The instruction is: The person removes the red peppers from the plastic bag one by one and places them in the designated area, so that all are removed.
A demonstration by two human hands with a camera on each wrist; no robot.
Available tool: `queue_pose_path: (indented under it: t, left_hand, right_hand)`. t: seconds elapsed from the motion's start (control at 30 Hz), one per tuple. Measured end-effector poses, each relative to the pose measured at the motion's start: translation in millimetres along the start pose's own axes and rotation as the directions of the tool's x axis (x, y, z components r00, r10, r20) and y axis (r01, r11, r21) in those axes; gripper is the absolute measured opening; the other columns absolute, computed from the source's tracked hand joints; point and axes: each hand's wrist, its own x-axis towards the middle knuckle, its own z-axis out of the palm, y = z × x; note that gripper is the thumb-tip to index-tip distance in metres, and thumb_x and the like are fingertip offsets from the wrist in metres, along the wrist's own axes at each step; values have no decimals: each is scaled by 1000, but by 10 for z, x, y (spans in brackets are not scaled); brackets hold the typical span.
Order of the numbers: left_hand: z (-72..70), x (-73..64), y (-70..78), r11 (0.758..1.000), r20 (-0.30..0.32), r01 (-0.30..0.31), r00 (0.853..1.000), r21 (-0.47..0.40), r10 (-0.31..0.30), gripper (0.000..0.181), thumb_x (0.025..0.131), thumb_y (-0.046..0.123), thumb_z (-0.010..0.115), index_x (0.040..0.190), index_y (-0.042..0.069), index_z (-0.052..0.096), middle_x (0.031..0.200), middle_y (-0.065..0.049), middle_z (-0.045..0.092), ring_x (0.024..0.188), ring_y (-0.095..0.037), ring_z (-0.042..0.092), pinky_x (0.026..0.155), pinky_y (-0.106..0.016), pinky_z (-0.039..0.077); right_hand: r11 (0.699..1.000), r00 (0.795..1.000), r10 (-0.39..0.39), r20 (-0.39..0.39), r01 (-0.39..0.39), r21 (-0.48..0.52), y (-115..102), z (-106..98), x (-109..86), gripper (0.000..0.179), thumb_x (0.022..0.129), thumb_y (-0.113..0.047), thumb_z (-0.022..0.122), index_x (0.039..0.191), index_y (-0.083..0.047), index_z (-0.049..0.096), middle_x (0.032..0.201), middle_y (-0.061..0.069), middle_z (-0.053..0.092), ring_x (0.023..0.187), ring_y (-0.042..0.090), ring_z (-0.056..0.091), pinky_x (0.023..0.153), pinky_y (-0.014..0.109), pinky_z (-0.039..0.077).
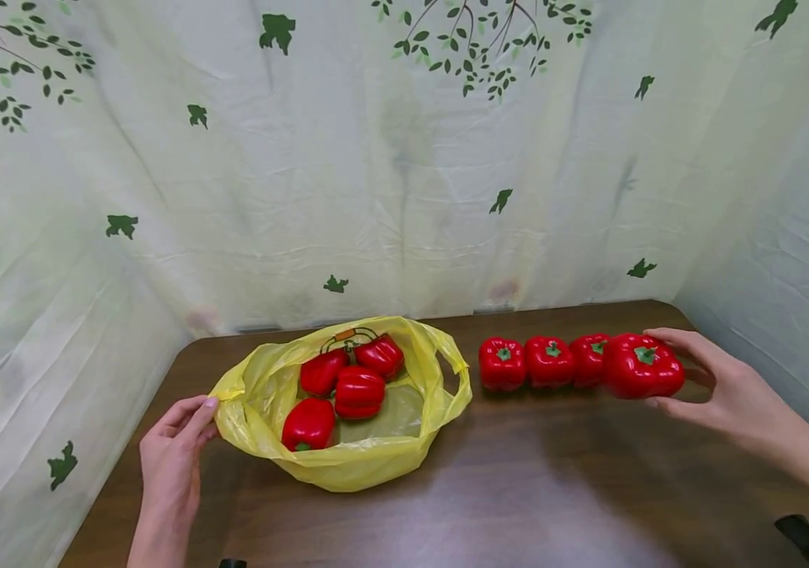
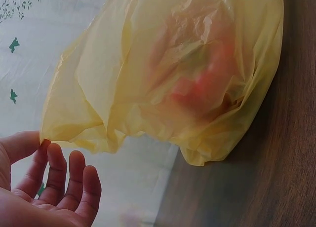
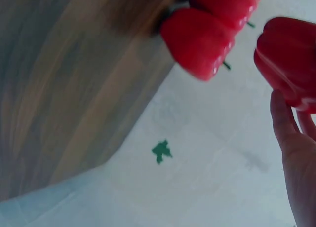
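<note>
A yellow plastic bag [image 1: 362, 472] stands with its mouth wide on the table, and several red bell peppers [image 1: 359, 392] lie inside. My left hand [image 1: 176, 454] pinches the bag's left rim between thumb and forefinger; in the left wrist view the other fingers of this hand [image 2: 64, 187] are loosely bent below the yellow film [image 2: 98, 89]. On the right, my right hand [image 1: 738, 386] holds a red bell pepper [image 1: 643, 365] with a green stem, raised off the table. Three more bell peppers [image 1: 502, 364] stand in a row between the bag and that hand, the rightmost partly hidden.
The dark wooden table [image 1: 504, 481] has a rounded far right corner. Behind and at both sides hangs a pale curtain [image 1: 404, 197] with green leaf prints. A bag handle loop [image 1: 463, 367] sticks up toward the row of peppers. Dark straps show at the bottom edge.
</note>
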Motion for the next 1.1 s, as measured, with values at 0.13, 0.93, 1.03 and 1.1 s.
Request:
queue_pose_path:
  t: [0.13,0.93,1.03,1.1]
  left_hand:
    - [1,0,12,1000,-10,4,1000,8,-4,5,86,0,74,91,-1,73,82,-3,69,67,-11,63,59,-21,53]
    - [10,-21,11,999,-26,14,1000,41,-13,7,86,3,75,91,-1,73,83,-3,69,69,-11,64,61,-21,54]
    - [13,-23,13,999,-23,14,1000,41,-13,7,86,3,75,91,-1,72,83,-3,69,69,-11,64,61,-21,54]
    - [14,-23,13,999,-26,16,1000,45,-15,8,86,3,75,92,-1,73,83,-3,69,69,-11,64,61,-21,54]
  right_hand:
    - [998,1000,2,7,-2,-68,88,-68,-6,90,61,4,91,140,-9,49,128,2,52,107,-11,49,78,5,45]
    - [948,951,290,110,-270,-169,820,-125,-4,81,77,-23,86,140,0,41,125,36,53,107,54,52,63,29,53]
    - [943,937,318,147,-296,-152,882,-108,30,82,80,-27,84,143,-2,38,126,37,53,108,53,52,65,37,56]
    - [942,933,323,162,-298,-156,919,-94,55,82,81,-28,83,143,-2,38,125,36,53,108,52,53,66,39,56]
